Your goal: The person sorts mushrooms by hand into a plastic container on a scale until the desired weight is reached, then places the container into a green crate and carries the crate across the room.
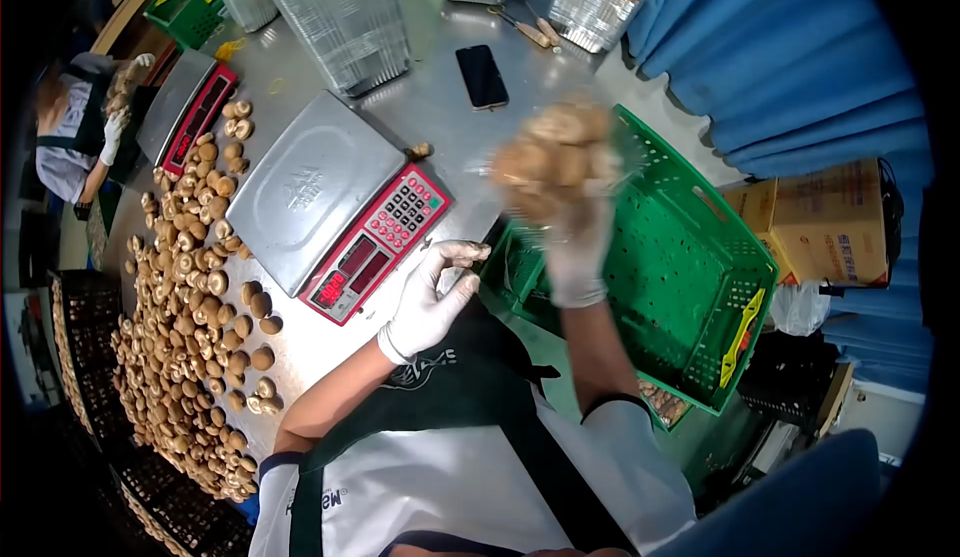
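Note:
My right hand (577,252), in a white glove, is raised above the green crate and grips a clear plastic pack of mushrooms (555,152). Motion blurs the pack, and the fingers are partly hidden by it. My left hand (430,302), also gloved, is empty beside the scale's keypad, its thumb and curved fingers apart. The scale (320,192) has a bare metal pan and a red panel with a lit display. One loose mushroom (421,150) lies at the pan's far right corner. Beneath the pack stands the green crate (690,197), with dark specks on its floor.
Loose mushrooms (195,307) cover the left of the metal table. Clear trays (345,22) are stacked at the back, near a phone (482,78) and tools (530,29). A co-worker (75,137) handles mushrooms by a second scale (185,112). Cardboard boxes (825,222) stand right.

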A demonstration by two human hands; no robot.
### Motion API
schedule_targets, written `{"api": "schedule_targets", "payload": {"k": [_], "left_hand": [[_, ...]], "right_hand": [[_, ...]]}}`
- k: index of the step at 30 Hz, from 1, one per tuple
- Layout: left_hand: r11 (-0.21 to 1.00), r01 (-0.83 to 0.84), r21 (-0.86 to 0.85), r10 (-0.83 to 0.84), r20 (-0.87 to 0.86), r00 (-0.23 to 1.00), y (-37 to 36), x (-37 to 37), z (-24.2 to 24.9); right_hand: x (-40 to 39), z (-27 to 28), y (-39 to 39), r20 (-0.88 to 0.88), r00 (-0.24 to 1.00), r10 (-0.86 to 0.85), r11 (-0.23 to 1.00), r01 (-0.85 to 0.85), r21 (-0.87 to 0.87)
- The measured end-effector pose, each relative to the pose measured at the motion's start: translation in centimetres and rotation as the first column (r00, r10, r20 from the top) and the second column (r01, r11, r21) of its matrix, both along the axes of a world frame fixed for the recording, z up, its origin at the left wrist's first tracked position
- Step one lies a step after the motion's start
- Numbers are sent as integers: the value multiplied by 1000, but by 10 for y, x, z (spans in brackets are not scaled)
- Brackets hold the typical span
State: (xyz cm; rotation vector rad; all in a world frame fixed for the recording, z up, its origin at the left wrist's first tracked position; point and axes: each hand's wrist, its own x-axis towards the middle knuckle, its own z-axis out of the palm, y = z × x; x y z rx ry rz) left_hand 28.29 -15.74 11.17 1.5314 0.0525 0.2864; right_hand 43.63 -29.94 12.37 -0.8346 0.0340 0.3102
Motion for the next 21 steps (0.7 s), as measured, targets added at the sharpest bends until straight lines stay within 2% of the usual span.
{"api": "schedule_targets", "payload": {"k": [1,2,3,4,5,7,9,10,11,12,13,14,15,16,17,20,21], "left_hand": [[1000,-3,24,3,20,1000,-2,1,13],[995,-28,91,25,34,999,2,0,16],[986,-56,156,49,45,998,10,-6,16],[970,-121,212,119,24,993,20,-13,8],[968,-193,161,202,-45,978,29,-24,-4],[930,-365,29,363,-202,909,43,-45,-10],[886,-462,-40,442,-232,867,63,-70,-30],[879,-473,-61,452,-212,867,74,-82,-41],[868,-496,7,477,-288,831,82,-92,-43],[834,-551,3,524,-316,791,85,-102,-47],[796,-605,-2,570,-335,751,88,-109,-53],[769,-639,25,611,-320,724,93,-118,-62],[733,-678,55,659,-305,687,96,-128,-71],[719,-684,123,681,-324,657,98,-139,-75],[689,-696,202,721,-291,629,100,-150,-87],[613,-778,136,774,-305,556,86,-157,-91],[590,-800,106,789,-284,544,82,-159,-97]], "right_hand": [[27,-14,-40,-18,999,-51,996,49,-71],[43,-7,-62,276,933,-230,906,309,-290],[58,-25,-94,575,776,-258,679,569,-463],[71,-53,-129,612,725,-316,519,672,-528],[80,-75,-158,673,664,-324,383,743,-549],[85,-111,-202,583,730,-356,369,683,-630],[97,-178,-252,428,873,-234,500,486,-717],[104,-223,-279,344,927,-152,416,376,-828],[112,-269,-303,246,967,-71,315,256,-914],[114,-293,-309,141,990,5,202,137,-970],[103,-278,-291,253,968,-8,-78,251,-965],[87,-246,-263,371,928,18,-344,354,-870],[76,-214,-237,480,874,82,-569,436,-697],[75,-205,-224,509,813,283,-439,582,-685],[73,-204,-210,542,701,464,-266,694,-669],[70,-212,-182,270,647,713,-378,679,-629],[78,-202,-174,290,636,716,-331,674,-660]]}}
